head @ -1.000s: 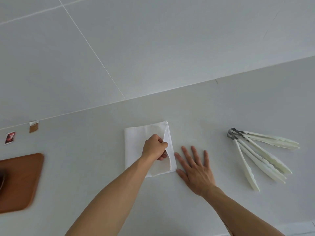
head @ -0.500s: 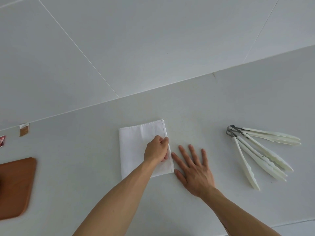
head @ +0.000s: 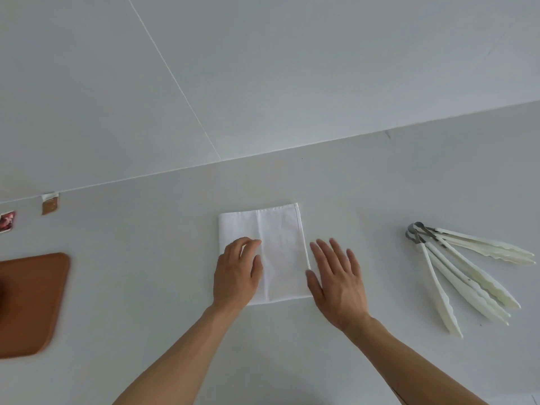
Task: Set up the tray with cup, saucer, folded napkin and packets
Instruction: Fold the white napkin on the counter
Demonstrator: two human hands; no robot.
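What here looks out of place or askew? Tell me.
Nothing is spilled or damaged. The folded napkin lies flat, slightly skewed to the counter's back edge. The tongs are splayed in a loose fan at the right, unrelated to the tray setup.

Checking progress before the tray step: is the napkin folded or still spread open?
Folded. The napkin lies flat as a compact rectangle with a layered edge down its middle, the left hand resting on it.
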